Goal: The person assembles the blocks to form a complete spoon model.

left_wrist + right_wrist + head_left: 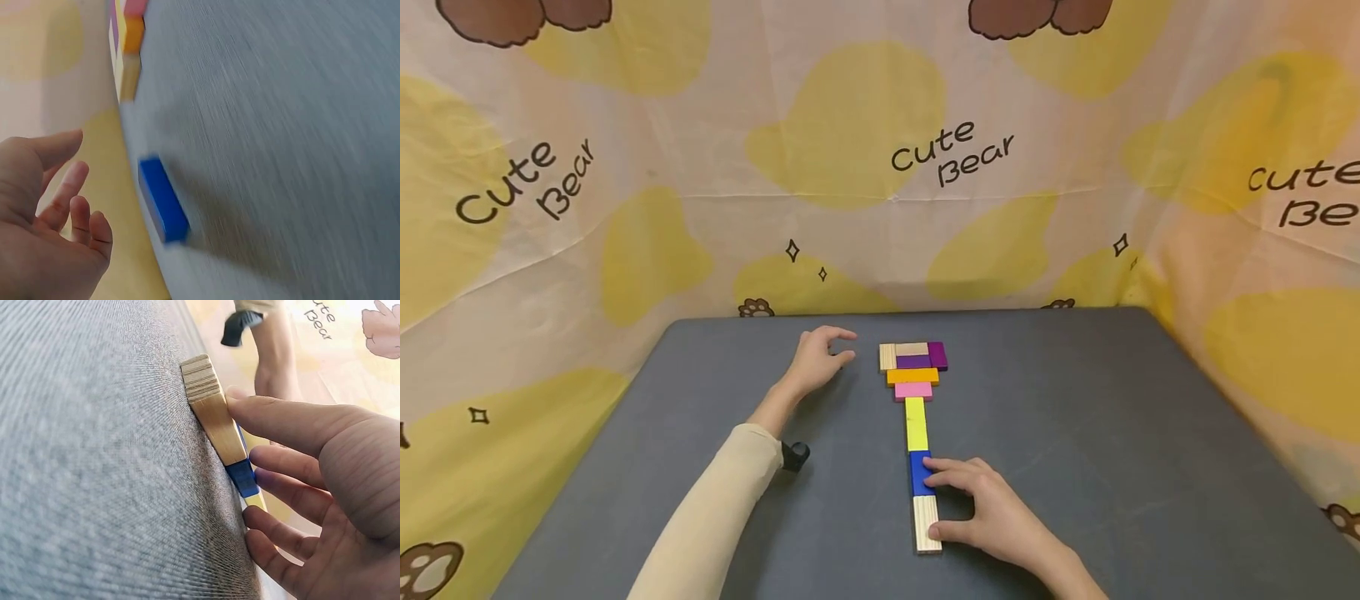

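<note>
My right hand (pixel 1000 512) touches the lower end of a line of flat blocks. Its thumb rests on a natural wood block (pixel 927 533), while fingertips touch the blue block (pixel 917 475) above. Further up the line come a yellow block (pixel 916 423), a pink block (pixel 913 392) and an orange block (pixel 913 377). At the far end, natural wood (pixel 887 357) and purple blocks (pixel 937 356) lie side by side. My left hand (pixel 816 360) hovers left of that end, fingers loosely bent and holding nothing. Near it, another blue block (pixel 164 200) lies apart in the left wrist view.
The blocks lie on a dark grey table (pixel 1075 433). A patterned cloth (pixel 880 167) hangs behind it and along both sides. A black strap piece (pixel 795 456) sits on my left wrist.
</note>
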`<state>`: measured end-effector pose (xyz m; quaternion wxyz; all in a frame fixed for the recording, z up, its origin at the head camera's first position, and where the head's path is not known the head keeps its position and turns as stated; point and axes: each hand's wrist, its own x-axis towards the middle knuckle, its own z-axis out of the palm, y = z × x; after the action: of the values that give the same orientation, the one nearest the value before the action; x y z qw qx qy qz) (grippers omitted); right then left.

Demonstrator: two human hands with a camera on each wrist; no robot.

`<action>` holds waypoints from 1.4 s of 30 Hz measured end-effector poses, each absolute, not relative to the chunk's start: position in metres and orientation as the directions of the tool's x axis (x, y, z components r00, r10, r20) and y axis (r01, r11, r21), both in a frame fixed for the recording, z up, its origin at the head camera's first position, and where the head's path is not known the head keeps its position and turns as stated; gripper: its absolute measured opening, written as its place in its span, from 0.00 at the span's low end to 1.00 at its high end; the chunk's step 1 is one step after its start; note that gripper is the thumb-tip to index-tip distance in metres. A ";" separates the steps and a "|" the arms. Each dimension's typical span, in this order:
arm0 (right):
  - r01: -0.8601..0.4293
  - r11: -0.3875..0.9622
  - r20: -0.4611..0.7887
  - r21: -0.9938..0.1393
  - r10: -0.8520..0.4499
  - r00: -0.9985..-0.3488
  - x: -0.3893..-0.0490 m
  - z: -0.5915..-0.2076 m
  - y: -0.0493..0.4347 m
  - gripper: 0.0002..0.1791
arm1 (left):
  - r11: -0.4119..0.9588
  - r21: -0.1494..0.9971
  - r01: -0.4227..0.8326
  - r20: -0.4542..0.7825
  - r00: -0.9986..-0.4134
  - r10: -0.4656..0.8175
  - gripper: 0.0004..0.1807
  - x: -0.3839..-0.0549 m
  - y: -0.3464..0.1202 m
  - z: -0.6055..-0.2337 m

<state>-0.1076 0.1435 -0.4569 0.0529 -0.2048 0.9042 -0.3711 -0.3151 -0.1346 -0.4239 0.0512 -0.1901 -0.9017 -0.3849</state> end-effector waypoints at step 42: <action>-0.317 0.636 0.058 -0.704 -0.393 -0.918 -0.106 -0.456 0.143 0.31 | 0.486 0.874 -0.006 -0.089 -0.985 0.148 0.27 -0.318 -0.210 -0.453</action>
<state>-0.1065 0.1433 -0.4563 0.0502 -0.1963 0.9031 -0.3786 -0.3175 -0.2095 -0.4532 -0.0761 -0.0413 -0.8587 -0.5050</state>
